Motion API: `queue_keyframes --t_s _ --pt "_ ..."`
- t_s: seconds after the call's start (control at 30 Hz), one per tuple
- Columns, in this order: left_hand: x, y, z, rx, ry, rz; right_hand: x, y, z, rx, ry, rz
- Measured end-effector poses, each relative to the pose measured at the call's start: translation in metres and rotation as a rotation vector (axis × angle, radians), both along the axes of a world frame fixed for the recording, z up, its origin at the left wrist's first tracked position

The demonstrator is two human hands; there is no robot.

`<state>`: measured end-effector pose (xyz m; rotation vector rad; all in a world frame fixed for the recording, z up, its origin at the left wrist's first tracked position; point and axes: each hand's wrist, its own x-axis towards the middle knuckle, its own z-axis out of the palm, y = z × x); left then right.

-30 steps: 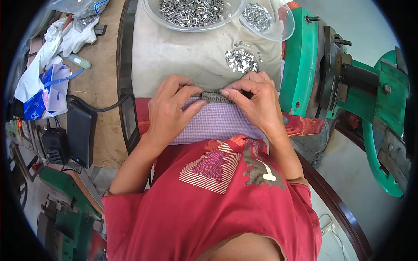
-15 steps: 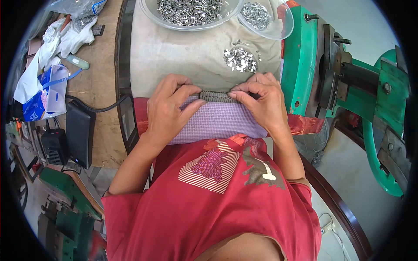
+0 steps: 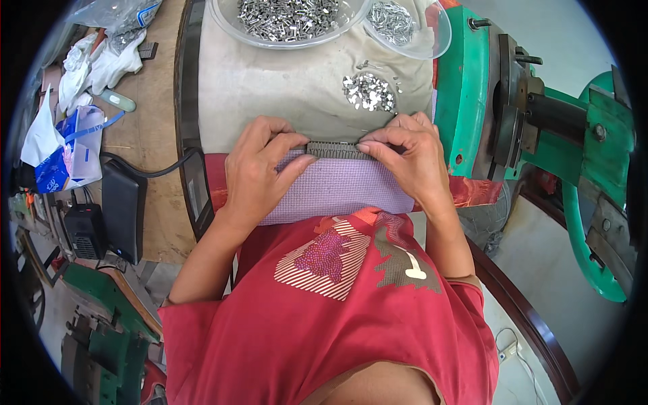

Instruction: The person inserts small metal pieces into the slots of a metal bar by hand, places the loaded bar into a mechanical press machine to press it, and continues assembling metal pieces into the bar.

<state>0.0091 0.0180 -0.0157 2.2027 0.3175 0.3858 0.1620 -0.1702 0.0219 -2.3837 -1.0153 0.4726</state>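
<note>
A dark grey, slotted metal strip (image 3: 335,150) lies lengthwise across the edge of a purple checked cloth (image 3: 337,185). My left hand (image 3: 262,165) pinches its left end between thumb and fingers. At the opposite end, my right hand (image 3: 413,154) is closed, thumb and fingertips pressed to the strip; whether a tiny part is also between them I cannot tell. Just beyond my right hand, a loose pile of small shiny metal pieces (image 3: 369,93) rests on the beige cloth (image 3: 270,91).
At the far side stand a large clear bowl (image 3: 287,45) of small metal parts and a smaller clear bowl (image 3: 440,42) of thin metal pieces. A green machine (image 3: 460,101) rises on the right. White gloves (image 3: 115,71) and a blue package (image 3: 64,169) lie on the wooden table (image 3: 156,115) at left.
Both hands keep their hold on the strip, with only slight finger movement. The whole view has shifted a little.
</note>
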Motion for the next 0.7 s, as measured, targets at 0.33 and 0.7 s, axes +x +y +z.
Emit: queue_keyframes --t_s 0.33,0.7 --pt "0.0 0.0 -0.001 -0.004 0.0 0.001 0.002 -0.004 -0.001 0.014 -0.004 -0.022" --pt "-0.002 -0.001 -0.001 -0.027 0.04 0.006 0.006 -0.009 0.003 -0.071 0.04 -0.041"
